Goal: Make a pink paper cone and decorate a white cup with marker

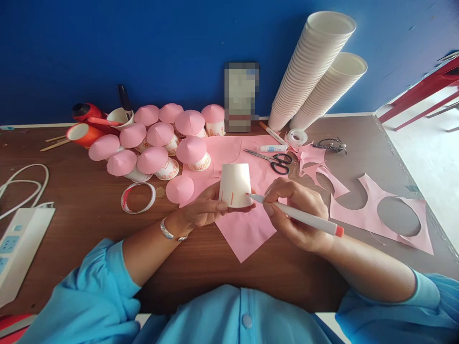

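My left hand (202, 210) grips an upside-down white paper cup (234, 184) at its rim, standing on pink paper (247, 229). Short orange marks run along the cup's lower edge. My right hand (297, 212) holds a white marker with an orange end (304, 218), and its tip touches the cup's lower right side. A loose pink paper cone (179, 188) lies just left of the cup.
Several cups capped with pink cones (158, 138) cluster at the back left. Two leaning stacks of white cups (315, 67) rest against the blue wall. Scissors (276, 160), a glue tube (272, 148), tape (297, 137), pink offcuts (387, 215), a tape ring (138, 197) and a power strip (17, 243) lie around.
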`<move>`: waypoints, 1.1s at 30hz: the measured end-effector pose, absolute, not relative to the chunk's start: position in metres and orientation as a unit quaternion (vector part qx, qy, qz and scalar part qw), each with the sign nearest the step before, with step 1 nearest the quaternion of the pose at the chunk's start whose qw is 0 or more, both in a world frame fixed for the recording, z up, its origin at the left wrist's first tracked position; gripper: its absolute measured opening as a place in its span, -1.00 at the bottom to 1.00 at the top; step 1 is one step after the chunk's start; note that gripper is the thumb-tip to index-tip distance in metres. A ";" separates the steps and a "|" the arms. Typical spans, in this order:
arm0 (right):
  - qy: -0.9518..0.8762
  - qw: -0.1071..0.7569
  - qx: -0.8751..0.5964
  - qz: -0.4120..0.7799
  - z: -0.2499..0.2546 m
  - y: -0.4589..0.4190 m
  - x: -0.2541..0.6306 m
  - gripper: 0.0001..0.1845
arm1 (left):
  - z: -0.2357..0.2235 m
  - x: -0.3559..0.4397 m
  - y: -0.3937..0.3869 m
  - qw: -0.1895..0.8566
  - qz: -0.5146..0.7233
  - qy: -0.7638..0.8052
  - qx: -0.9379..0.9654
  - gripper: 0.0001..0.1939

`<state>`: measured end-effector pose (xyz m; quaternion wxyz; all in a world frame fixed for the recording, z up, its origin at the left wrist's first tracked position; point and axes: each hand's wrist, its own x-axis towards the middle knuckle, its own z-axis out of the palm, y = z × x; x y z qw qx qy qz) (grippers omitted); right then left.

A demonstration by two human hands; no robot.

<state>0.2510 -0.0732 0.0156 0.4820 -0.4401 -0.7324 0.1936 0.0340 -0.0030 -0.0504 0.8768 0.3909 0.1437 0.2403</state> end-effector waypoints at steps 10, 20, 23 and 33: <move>-0.735 0.480 -0.439 0.192 0.015 -0.072 0.250 -0.86 | -0.053 0.032 -0.004 0.874 0.237 0.143 0.399 -0.47; -0.752 0.443 -0.432 0.229 0.022 -0.074 0.252 -0.86 | -0.051 0.031 -0.004 0.866 0.237 0.154 0.413 -0.46; -0.746 0.445 -0.426 0.252 0.022 -0.074 0.253 -0.87 | -0.051 0.030 -0.005 0.864 0.236 0.162 0.414 -0.47; -0.652 0.555 -0.460 0.235 0.002 -0.071 0.256 -0.84 | -0.048 0.030 -0.004 0.876 0.239 0.151 0.390 -0.46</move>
